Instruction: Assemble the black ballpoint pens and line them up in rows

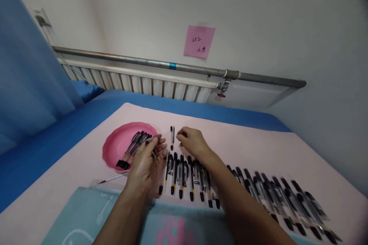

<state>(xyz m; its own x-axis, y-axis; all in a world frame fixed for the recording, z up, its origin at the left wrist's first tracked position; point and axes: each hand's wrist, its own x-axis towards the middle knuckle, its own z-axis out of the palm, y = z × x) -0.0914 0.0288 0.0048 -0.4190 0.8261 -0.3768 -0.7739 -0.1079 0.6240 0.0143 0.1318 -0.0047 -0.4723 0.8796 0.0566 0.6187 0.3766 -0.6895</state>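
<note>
Grasping a pen part (154,154), left hand (146,161) has complete pens (132,149) at ten o'clock, unassembled pens (191,180) at four, right hand's (193,141) hold unclear

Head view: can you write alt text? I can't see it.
A person's left hand holds a small black piece beside a pink, scalloped bowl of black-and-clear plastic pens. The right hand, fingers curled, is near a transparent pen barrel. Rows of black-tipped transparent pen parts lie on a pale pink surface.
</note>
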